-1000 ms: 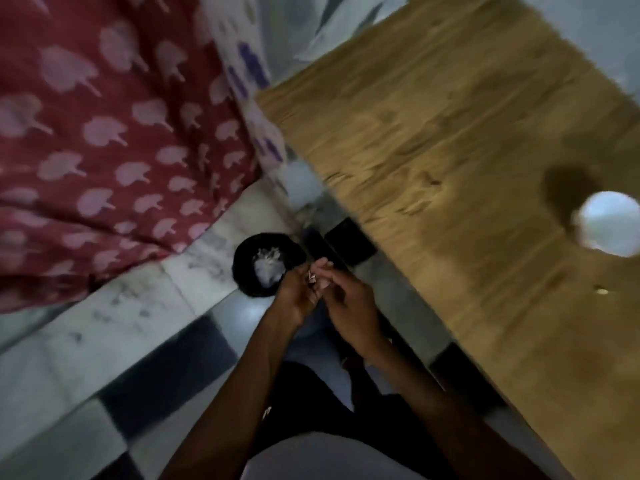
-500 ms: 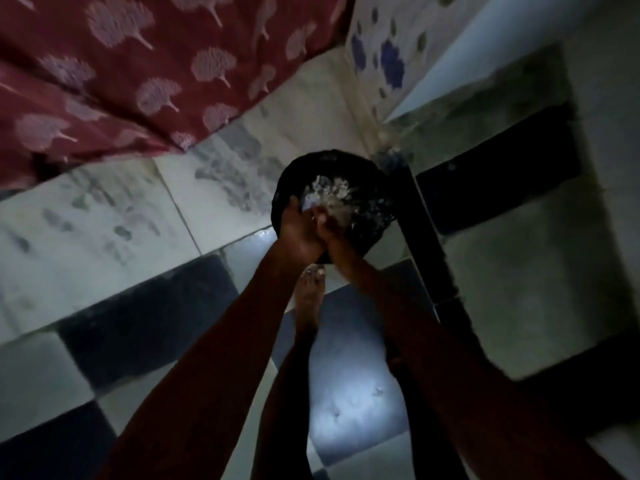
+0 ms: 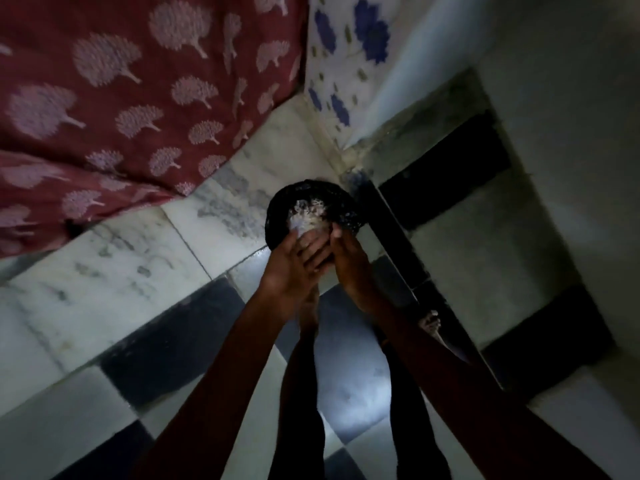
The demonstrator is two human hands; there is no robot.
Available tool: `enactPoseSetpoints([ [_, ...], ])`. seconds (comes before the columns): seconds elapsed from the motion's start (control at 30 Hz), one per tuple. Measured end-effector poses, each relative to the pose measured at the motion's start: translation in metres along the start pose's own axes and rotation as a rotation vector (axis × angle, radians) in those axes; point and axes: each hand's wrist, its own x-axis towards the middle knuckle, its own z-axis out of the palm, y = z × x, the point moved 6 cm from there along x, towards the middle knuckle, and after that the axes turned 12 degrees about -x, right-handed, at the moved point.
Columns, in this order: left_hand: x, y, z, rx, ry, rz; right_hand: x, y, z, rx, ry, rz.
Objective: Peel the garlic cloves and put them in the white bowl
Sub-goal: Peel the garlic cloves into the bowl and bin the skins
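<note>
Both my hands are stretched out over a black bin that stands on the floor and holds a pale heap of garlic peels. My left hand has its fingers straight, lying across towards my right hand. The two hands touch above the bin's near rim. The right hand's fingers are hidden behind the left hand's fingers. No garlic clove shows in either hand. The white bowl is out of view.
The floor is white marble tile with dark squares. A red patterned cloth hangs at the upper left, with a white cloth with blue flowers beside it. My bare feet stand near the bin.
The view has swung from the wooden table and white bowl down to the floor. My hands have moved out over the black bin, and the left fingers have straightened.
</note>
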Motion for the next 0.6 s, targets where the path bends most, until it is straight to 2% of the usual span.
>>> enactPoseSetpoints([
  [0.1, -0.085, -0.013, 0.038, 0.194, 0.074, 0.078, -0.088, -0.043, -0.062, 0.037, 0.146, -0.065],
  [0.17, -0.138, -0.032, 0.075, 0.290, 0.038, 0.089, -0.156, -0.066, -0.104, 0.061, 0.171, -0.129],
  [0.3, -0.216, -0.091, 0.152, 0.532, -0.067, 0.080, -0.260, -0.084, -0.195, 0.202, 0.301, -0.124],
  [0.43, -0.264, -0.169, 0.231, 0.831, -0.225, 0.125, -0.348, -0.069, -0.286, 0.342, 0.447, -0.110],
  [0.6, -0.288, -0.271, 0.315, 1.069, -0.418, 0.200, -0.420, -0.019, -0.381, 0.482, 0.637, -0.139],
])
